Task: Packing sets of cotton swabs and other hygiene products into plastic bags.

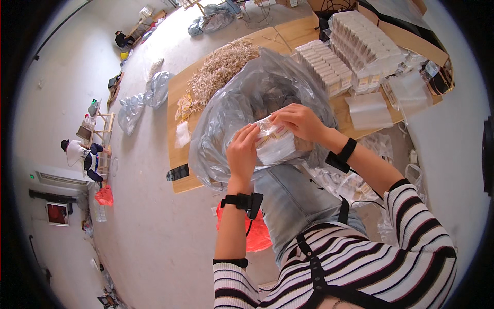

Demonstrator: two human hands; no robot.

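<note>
Between my hands is a clear plastic packet with white contents and a printed label strip, over my lap at the near rim of a large grey plastic bag. My left hand grips the packet's left side, fingers bent over its upper edge. The fingers of my right hand pinch the upper right edge. Dark grey stuff shows inside the big bag, its kind unclear. Both wrists wear black straps with small devices.
A wooden table carries a heap of thin beige pieces on the left. Stacked white packets and flat clear bags lie on the right, beside an open cardboard box. A red bag sits below; two people are far left.
</note>
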